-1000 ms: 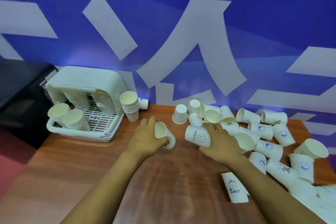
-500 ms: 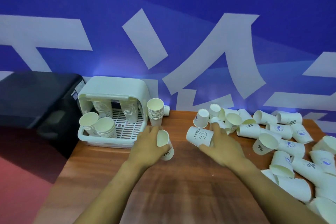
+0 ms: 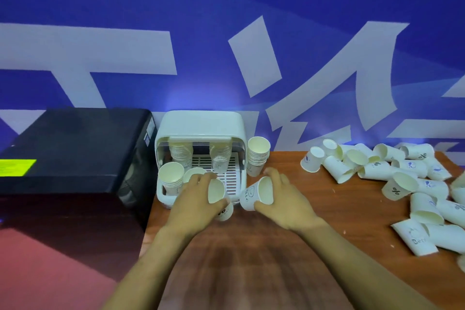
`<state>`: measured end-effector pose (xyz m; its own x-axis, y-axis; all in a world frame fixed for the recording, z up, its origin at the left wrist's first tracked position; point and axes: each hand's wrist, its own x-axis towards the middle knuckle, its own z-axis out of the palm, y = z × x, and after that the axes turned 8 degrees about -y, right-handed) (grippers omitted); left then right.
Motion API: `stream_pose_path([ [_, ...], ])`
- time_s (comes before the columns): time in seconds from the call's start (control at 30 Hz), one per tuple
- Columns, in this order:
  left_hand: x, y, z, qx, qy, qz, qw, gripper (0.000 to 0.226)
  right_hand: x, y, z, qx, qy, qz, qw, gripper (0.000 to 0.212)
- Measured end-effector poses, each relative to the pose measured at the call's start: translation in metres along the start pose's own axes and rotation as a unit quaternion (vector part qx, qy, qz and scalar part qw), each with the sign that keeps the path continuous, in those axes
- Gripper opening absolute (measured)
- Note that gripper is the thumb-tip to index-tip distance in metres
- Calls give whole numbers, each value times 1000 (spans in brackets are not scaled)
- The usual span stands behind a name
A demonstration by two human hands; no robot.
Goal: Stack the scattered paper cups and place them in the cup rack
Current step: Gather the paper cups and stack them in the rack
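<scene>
My left hand (image 3: 195, 202) grips a white paper cup (image 3: 218, 196) with its mouth turned toward me, just in front of the white cup rack (image 3: 201, 125). My right hand (image 3: 284, 199) holds a second cup marked "HELLO" (image 3: 256, 195), tilted, a short gap to the right of the first. Inside the rack stand several stacks of cups (image 3: 172, 178). One more stack (image 3: 258, 156) stands on the table beside the rack's right wall. Several loose cups (image 3: 372, 168) lie scattered over the right part of the wooden table (image 3: 327, 209).
A black box (image 3: 73, 148) with a yellow label sits left of the rack, beyond the table's left edge. A blue wall with white shapes closes the back. More cups (image 3: 427, 224) lie along the table's right side.
My view has swung left, so the rack is now central. My right hand lifted the "HELLO" cup from the pile and brought it left, close to the cup in my left hand.
</scene>
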<state>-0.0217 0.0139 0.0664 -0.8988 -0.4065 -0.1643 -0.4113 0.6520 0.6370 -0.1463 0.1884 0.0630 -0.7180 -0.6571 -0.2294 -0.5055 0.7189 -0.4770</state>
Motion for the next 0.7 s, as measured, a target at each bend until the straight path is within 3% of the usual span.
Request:
stream_pose_path([
  [0.7,16,-36,-46,-17,19,-21,999,57,45,-55,8,-54,-9,-18,998,71],
])
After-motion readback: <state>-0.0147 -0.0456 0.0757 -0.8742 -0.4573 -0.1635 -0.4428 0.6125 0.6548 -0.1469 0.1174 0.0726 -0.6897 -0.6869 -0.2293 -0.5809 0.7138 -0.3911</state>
